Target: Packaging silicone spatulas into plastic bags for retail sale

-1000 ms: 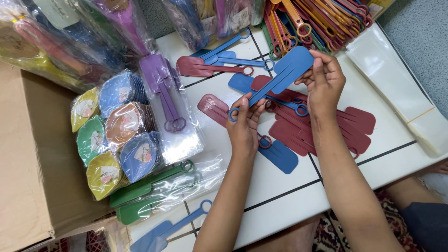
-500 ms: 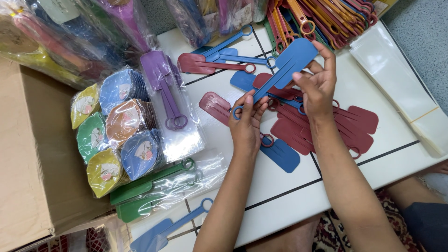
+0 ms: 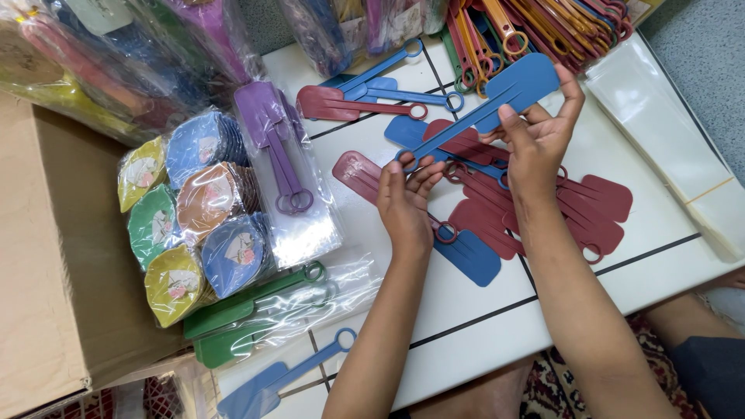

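Right hand (image 3: pixel 535 143) pinches blue spatula (image 3: pixel 497 105) blade at one o'clock; left hand (image 3: pixel 403 198) grips its ring end, holding it raised over maroon spatulas (image 3: pixel 590 209), seemingly for inspection.

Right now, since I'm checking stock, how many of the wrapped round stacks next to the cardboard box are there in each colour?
Yellow stacks: 2
Blue stacks: 2
Green stack: 1
Brown stack: 1
Total: 6
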